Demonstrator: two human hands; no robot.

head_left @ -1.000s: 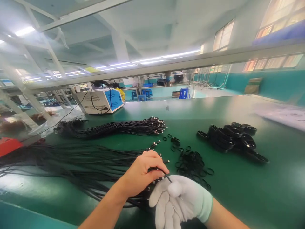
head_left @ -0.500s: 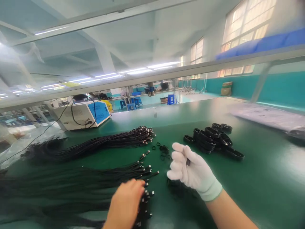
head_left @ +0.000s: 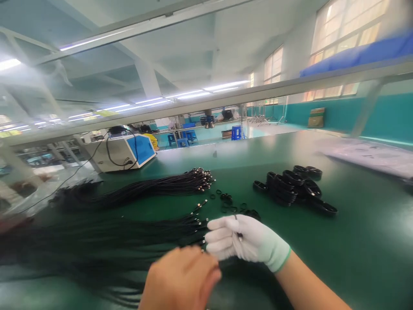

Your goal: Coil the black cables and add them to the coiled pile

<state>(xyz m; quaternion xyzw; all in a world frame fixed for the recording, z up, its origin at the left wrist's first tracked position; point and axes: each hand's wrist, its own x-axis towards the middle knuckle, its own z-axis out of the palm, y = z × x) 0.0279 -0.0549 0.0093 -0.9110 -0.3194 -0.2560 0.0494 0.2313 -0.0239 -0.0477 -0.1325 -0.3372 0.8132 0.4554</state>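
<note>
My left hand [head_left: 182, 277] is bare, blurred by motion and curled closed above the connector ends of the near bunch of black cables [head_left: 138, 241]. What its fingers hold is hidden. Close beside it, my right hand [head_left: 238, 239] wears a white glove with a green cuff. Its thumb and fingers are closed, with a small black ring [head_left: 236, 218] showing as a dark strip across them. More small black rings [head_left: 226, 198] lie on the green table [head_left: 322, 249] just beyond the glove. Behind the near bunch rests a second cable bundle [head_left: 161, 183], its connectors pointing right.
Coiled black cables [head_left: 284, 187] are piled to the right of my glove. A white and blue machine [head_left: 125, 150] stands at the back left. Clear plastic sheeting [head_left: 371, 153] lies at the far right. A metal shelf rail [head_left: 258, 92] crosses above the table.
My left hand has moved right and curled over. The gloved hand has shifted left and slightly down, so the two hands are now close. Some near cables have shifted and look smeared.
</note>
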